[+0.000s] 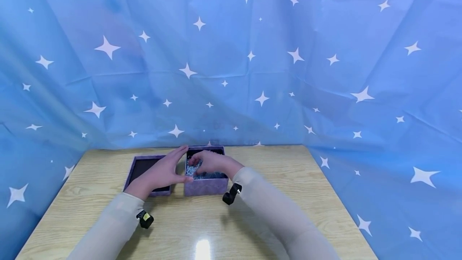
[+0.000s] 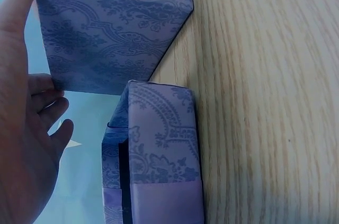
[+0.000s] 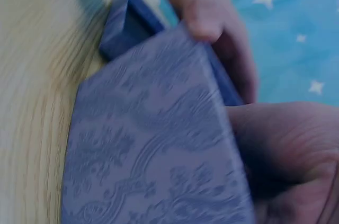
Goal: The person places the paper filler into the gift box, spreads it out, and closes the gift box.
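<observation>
A purple patterned box [image 1: 205, 188] stands upright on the wood-grained desk [image 1: 202, 220], its top open, near the far edge. The left hand [image 1: 162, 173] reaches around its left side and grips it, thumb at the near corner and fingers at the far one, spread wide apart. The right hand [image 1: 213, 162] dips into the box from the right with its fingers bent down among pale blue bits [image 1: 192, 169]; whether they pinch any is hard to tell, since the fingertips are partly hidden and the right wrist view is blurred. Just left of the box lies a shallow tray [image 1: 144, 167] with the same purple covering (dark inside, open side up), partly hidden by the left hand. Both sleeves are pale, with a small black device [image 1: 146, 220] at each wrist. Behind hangs a blue cloth [image 1: 231, 51] with white stars.
</observation>
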The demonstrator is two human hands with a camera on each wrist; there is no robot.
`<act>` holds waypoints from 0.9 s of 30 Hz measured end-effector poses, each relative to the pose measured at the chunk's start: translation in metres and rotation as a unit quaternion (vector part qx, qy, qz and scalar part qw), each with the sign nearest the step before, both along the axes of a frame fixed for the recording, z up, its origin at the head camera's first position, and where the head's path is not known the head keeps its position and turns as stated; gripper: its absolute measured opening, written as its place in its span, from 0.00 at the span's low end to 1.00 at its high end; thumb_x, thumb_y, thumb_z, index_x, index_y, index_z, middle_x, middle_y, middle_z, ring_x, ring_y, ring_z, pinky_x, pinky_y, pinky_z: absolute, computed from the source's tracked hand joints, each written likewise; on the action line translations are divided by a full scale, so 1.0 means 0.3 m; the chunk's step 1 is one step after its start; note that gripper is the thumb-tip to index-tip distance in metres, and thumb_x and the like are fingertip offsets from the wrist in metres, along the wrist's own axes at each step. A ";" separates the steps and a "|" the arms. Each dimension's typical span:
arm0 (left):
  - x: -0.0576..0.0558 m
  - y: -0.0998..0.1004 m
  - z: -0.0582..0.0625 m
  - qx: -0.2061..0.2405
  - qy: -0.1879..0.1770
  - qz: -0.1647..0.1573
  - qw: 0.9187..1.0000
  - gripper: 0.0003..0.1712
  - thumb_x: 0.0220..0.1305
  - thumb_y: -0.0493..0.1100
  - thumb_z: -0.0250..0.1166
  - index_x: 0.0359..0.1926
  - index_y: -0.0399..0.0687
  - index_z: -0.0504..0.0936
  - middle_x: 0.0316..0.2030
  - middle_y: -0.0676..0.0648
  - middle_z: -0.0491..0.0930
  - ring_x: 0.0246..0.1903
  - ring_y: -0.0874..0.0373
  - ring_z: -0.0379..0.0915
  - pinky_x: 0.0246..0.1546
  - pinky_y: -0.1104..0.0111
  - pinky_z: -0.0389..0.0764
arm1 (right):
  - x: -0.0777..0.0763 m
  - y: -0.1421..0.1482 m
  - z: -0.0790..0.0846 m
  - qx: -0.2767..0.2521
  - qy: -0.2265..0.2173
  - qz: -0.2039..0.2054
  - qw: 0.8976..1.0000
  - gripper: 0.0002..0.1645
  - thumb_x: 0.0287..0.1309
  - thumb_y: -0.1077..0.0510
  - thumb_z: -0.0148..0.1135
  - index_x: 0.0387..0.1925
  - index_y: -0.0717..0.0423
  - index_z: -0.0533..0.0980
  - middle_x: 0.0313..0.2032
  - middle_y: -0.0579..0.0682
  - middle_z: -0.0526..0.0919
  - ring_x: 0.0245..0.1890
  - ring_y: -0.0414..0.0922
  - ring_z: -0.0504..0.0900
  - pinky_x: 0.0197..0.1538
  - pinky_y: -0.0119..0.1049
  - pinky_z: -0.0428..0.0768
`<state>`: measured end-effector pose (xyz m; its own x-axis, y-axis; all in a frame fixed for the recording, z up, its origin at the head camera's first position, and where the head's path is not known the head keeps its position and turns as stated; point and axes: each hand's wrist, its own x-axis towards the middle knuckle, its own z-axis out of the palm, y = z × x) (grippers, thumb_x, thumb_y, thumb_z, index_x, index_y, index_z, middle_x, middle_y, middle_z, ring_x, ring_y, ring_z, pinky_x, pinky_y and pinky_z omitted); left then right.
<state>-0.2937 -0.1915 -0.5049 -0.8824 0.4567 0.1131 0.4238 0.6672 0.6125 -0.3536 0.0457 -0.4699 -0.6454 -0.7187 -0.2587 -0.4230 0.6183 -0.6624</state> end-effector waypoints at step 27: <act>-0.002 -0.001 -0.005 -0.007 0.002 0.002 1.000 0.73 0.61 0.77 0.76 0.91 0.50 0.49 0.89 0.42 0.46 0.86 0.35 0.46 0.77 0.32 0.61 | 0.018 0.050 0.092 0.121 0.134 0.017 0.983 0.41 0.65 0.58 0.83 0.77 0.56 0.76 0.72 0.52 0.80 0.67 0.50 0.82 0.61 0.42 0.84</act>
